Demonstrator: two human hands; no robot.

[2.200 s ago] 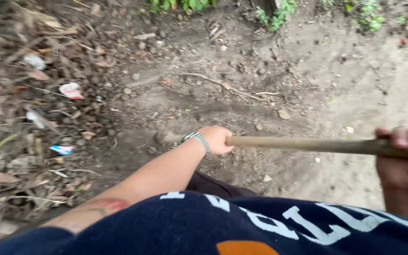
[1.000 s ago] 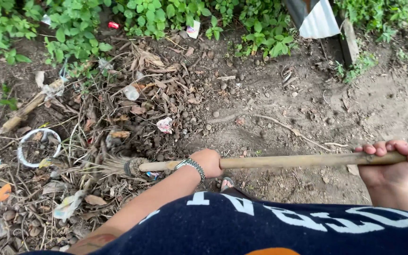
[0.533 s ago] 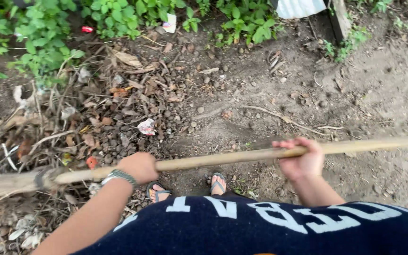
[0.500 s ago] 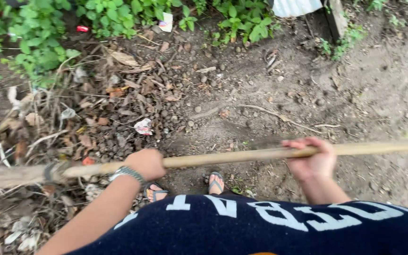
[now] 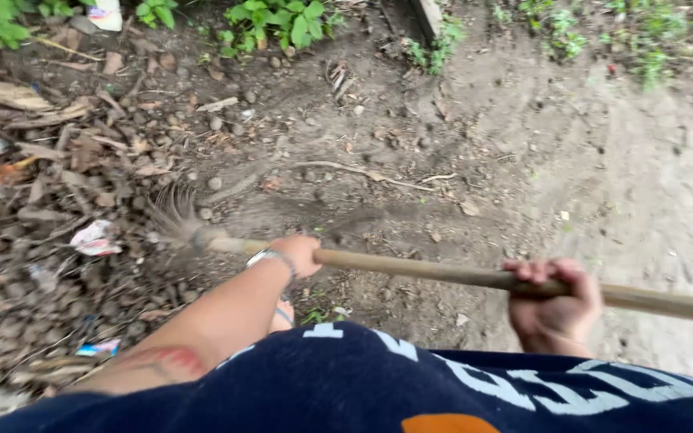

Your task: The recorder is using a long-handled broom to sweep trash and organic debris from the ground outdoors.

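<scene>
A long wooden broom handle (image 5: 427, 271) runs across the middle of the head view. My left hand (image 5: 299, 253), with a beaded bracelet at the wrist, grips the handle near its lower end. My right hand (image 5: 556, 300) is closed around the handle farther right. The straw bristles (image 5: 172, 218) are blurred and fan out over the dirt just left of my left hand, beside a pile of dry leaves, pebbles and litter (image 5: 58, 200). My dark blue shirt fills the bottom of the view.
A crumpled white and red wrapper (image 5: 94, 238) lies left of the bristles. A thin root or stick (image 5: 366, 173) lies across the dirt ahead. Green plants (image 5: 282, 18) line the far edge. Packed sandy ground (image 5: 643, 176) spreads to the right.
The broom head has swung from the far left back toward the middle, bristles now on the dirt by the pile. Both hands moved right along with it, and the camera turned right.
</scene>
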